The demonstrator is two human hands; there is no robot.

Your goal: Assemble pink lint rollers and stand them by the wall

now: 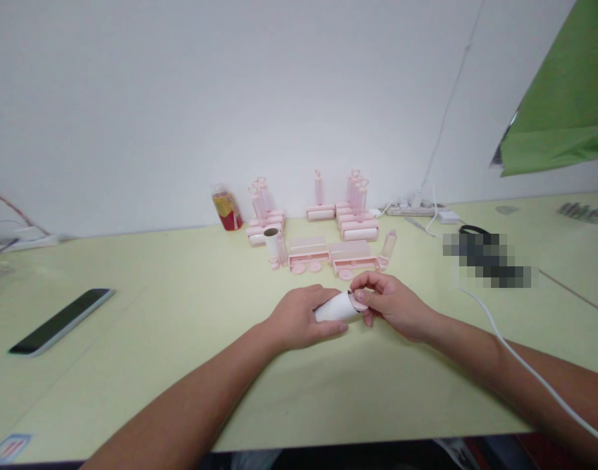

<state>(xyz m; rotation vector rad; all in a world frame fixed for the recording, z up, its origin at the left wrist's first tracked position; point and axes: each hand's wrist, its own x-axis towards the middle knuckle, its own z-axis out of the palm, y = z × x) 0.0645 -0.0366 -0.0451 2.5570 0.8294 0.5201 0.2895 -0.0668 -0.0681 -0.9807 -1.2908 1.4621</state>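
Observation:
A white paper roll (335, 308) lies sideways in my left hand (299, 316), whose fingers and thumb wrap round it. My right hand (394, 303) pinches a pink round cap (358, 303) against the roll's right end. Just beyond my hands, two pink cases (309, 260) (355, 264) stand with clear lids raised. Several pink discs, such as this flat disc (345, 274), lie in front of them. Left of the cases, a second white roll (271, 243) stands upright beside a clear pink tube (282, 250). Another clear pink tube (389, 245) stands at the right.
Closed pink cases with white rolls (360, 233) and upright tubes line the wall. A red and yellow can-like container (227, 209) is at back left. A dark-screened tablet (61, 321) lies left. A power strip (411, 209) and a white cable (514, 362) are on the right.

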